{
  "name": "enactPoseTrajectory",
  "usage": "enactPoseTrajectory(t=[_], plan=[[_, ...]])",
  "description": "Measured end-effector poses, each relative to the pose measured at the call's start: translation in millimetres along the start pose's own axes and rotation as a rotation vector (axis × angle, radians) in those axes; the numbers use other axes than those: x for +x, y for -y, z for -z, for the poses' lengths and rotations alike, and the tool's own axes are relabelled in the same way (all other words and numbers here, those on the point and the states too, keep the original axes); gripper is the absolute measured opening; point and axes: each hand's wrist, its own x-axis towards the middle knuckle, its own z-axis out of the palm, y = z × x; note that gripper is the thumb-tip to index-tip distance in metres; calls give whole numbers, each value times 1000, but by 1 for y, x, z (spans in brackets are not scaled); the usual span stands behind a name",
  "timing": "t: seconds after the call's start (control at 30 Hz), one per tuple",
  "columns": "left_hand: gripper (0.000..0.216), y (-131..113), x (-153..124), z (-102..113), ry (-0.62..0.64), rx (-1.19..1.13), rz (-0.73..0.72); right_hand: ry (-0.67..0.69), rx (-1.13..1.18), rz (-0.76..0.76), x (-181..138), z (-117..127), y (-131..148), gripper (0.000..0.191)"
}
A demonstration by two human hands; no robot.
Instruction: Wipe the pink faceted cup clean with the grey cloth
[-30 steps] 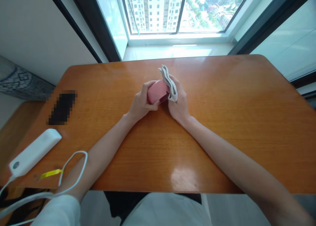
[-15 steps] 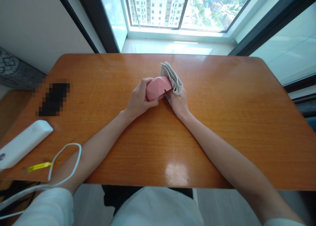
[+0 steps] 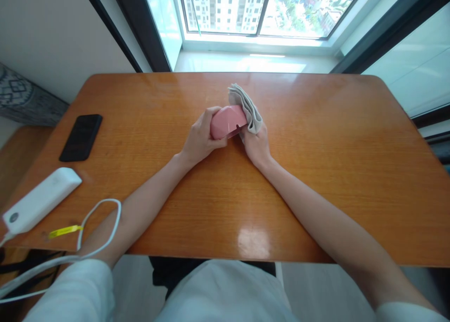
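Over the middle of the wooden table, my left hand (image 3: 202,137) is closed around a pink object (image 3: 228,122) with a faceted, glossy shell and a small dark notch at its lower right edge. Its exact kind is not clear. A folded grey cloth (image 3: 246,108) is gripped in my right hand (image 3: 256,144) and presses against the right side of the pink object. The cloth and the object hide most of my right fingers.
A black phone (image 3: 81,138) lies on the table's (image 3: 333,172) left side. Nearer me is a white power strip-like block (image 3: 42,200). A white cable (image 3: 117,219) with a yellow tag (image 3: 65,231) loops over my left forearm. A window (image 3: 260,12) stands beyond the far edge.
The view has shifted slightly, so the table's contents appear a little farther right and higher. Both hands keep their grip on the pink object and the cloth, with hardly any other movement.
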Motion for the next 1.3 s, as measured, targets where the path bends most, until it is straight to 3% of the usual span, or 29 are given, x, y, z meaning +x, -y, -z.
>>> enactPoseTrajectory(t=[0.2,0.4,0.53,0.63,0.73,0.87,0.97,1.03,1.2,1.3], plan=[[68,9,0,-1,70,-102,69,7,-216,263,-9,9,42,58],[68,15,0,-5,-7,-28,-40,106,-333,355,-9,8,44,60],[54,15,-6,-9,-36,-115,31,184,-352,426,-11,1,52,63],[52,12,-8,-10,-61,-194,54,233,-329,425,-15,-4,61,62],[49,8,-5,-7,-28,-131,57,147,-263,371,-15,-5,61,59],[65,3,0,-2,-59,32,11,1,-83,156,-10,-4,36,54],[72,1,1,-1,-96,85,-14,-16,-4,-8,-8,-4,17,52],[71,2,0,-1,-112,82,-28,9,-49,17,-11,-4,20,57],[59,12,-7,-4,-70,80,29,156,-228,297,-17,-2,57,65],[63,13,-6,-6,-37,93,32,185,-241,318,-17,-3,61,63]])
